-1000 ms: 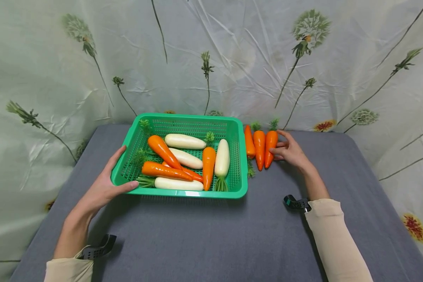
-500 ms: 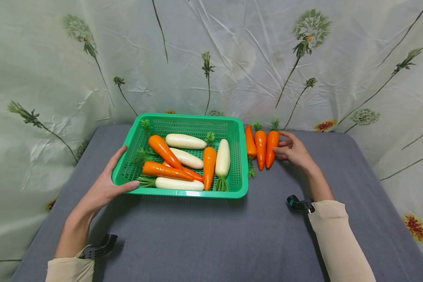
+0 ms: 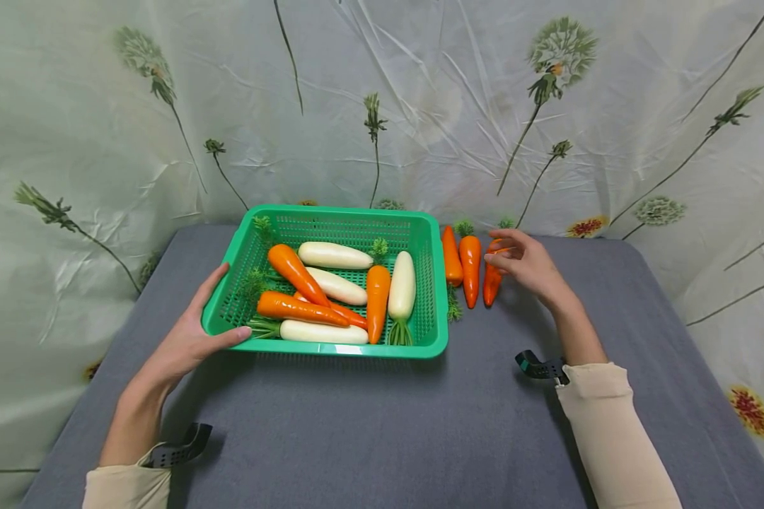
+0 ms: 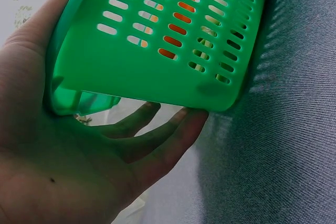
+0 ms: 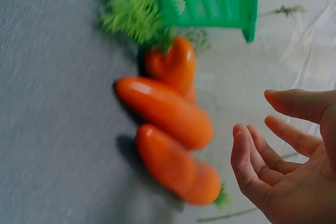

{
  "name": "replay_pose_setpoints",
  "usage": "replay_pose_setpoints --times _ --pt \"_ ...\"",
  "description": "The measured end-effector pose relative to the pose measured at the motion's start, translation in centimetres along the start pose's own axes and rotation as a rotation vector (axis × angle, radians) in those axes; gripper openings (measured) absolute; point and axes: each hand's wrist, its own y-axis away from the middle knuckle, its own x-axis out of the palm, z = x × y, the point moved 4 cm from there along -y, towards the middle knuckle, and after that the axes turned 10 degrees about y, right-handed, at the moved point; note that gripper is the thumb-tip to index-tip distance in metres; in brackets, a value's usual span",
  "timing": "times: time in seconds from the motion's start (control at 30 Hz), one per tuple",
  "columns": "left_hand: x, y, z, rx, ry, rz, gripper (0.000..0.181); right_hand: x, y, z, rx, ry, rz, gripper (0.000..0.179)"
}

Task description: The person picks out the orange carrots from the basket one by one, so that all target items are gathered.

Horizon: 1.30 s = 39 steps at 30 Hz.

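A green plastic basket (image 3: 350,349) sits on the cloth-covered table, holding several orange carrots (image 3: 302,309) and white radishes (image 3: 401,286). My left hand (image 3: 187,339) grips its front left corner, thumb over the front rim and the other fingers around the side. Just right of the basket lie three carrots in a row: a near one (image 3: 451,258), a middle one (image 3: 470,268) and the outermost one (image 3: 492,290). My right hand (image 3: 530,267) hovers over the outermost carrot, covering its upper part in the head view. Its fingers are loosely bent around nothing, and the right wrist view shows a gap to the carrots.
Grey cloth (image 3: 369,431) covers the table in front of the basket and to its right. Behind the table hangs a pale curtain (image 3: 446,120) printed with flowers. A dark band (image 3: 537,366) is strapped to each wrist.
My right hand has let go of the outermost carrot and lifted above it. That carrot has shifted slightly to the right, apart from the middle one. The left hand and the basket stay put.
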Motion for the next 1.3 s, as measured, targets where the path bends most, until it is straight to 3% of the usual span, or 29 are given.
replay_pose_setpoints --times 0.5,0.97,1.3 --pt "0.0 0.0 -0.1 -0.005 -0.011 -0.004 0.103 1.3 0.5 5.8 -0.131 -0.004 0.017 0.047" --pt "0.1 -0.1 0.1 0.006 0.019 -0.001 0.104 3.5 0.2 7.9 -0.203 -0.072 0.023 0.045" --pt "0.1 -0.2 0.3 0.018 0.018 -0.007 0.103 5.3 0.0 9.6 -0.228 -0.128 0.086 0.047"
